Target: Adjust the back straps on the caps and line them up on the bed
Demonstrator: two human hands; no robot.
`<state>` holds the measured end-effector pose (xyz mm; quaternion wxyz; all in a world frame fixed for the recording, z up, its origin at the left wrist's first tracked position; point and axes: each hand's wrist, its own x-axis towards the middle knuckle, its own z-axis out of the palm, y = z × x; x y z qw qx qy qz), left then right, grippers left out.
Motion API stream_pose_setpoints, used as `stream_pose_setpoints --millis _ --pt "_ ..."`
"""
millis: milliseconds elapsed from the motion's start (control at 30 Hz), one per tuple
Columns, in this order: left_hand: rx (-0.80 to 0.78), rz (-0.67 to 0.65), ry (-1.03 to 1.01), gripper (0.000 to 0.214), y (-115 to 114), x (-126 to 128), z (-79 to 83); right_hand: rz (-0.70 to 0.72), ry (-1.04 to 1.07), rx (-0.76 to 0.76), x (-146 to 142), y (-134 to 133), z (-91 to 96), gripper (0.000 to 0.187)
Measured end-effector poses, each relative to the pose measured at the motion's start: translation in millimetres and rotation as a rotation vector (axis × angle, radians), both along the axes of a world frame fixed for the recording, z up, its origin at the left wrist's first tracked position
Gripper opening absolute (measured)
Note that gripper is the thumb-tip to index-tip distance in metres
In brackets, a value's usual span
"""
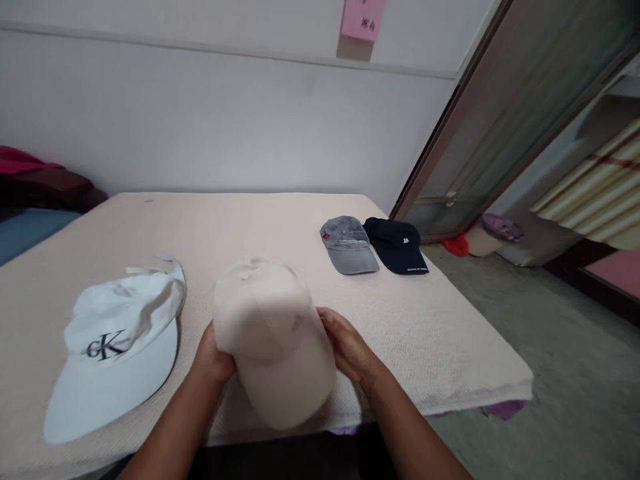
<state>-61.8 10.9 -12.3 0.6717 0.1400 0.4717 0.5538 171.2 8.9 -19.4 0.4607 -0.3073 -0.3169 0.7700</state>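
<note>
On my remote feed, a beige cap [273, 340], brim toward me and long axis running away and slightly left, is held between my left hand [214, 357] and right hand [346, 343], both curled against its sides, fingertips partly hidden, neither clearly nearer. A white cap [120, 353] lies beyond the left hand's outer side; a grey cap [349, 243] and navy cap [397, 247] lie farther past the right.

A beige cap [273, 340] is held crown up in the middle foreground, brim pointing nearward.
</note>
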Motion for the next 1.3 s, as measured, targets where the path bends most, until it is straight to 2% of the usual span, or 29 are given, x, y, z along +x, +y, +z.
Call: stream_pose_setpoints --millis 100,167,233,367,500,567,733,933,1100,1300 --pt "0.066 0.172 -0.043 0.022 7.9 -4.2 4.7 0.203 -0.015 0.002 -0.8 -11.6 -2.3 0.045" --pt "0.092 0.224 -0.081 0.028 11.1 -4.5 6.8 0.253 -0.037 -0.024 0.3 -14.6 -5.4 0.049" --pt "0.091 0.266 -0.122 0.031 12.9 -3.3 7.0 0.251 -0.040 -0.057 1.5 -13.3 -8.2 0.046" --pt "0.086 0.329 -0.162 0.028 15.0 -0.2 3.1 0.157 0.043 -0.055 -1.4 -3.3 -11.1 0.037" --pt "0.036 0.280 -0.215 0.031 15.6 -2.1 -4.5 0.014 0.098 -0.013 -11.8 14.4 -13.2 0.028" --pt "-0.031 0.259 -0.223 0.034 15.2 -4.2 -8.8 -0.077 0.132 0.006 -17.5 28.6 -13.4 0.024" --pt "-0.097 0.214 -0.272 0.021 12.6 -5.4 -12.4 -0.329 0.135 0.013 -24.9 77.9 -15.0 0.025" --pt "-0.110 0.195 -0.301 0.021 8.9 -5.0 -8.8 -0.499 0.027 -0.034 -18.1 123.8 -38.1 0.027" --pt "-0.124 0.172 -0.281 0.022 8.4 -5.0 -8.8 -0.561 -0.148 -0.064 -22.9 135.6 -52.1 0.026" --pt "-0.084 0.185 -0.164 0.016 3.3 -10.6 -10.7 -0.620 -0.303 -0.016 -36.4 129.3 -51.8 0.027"
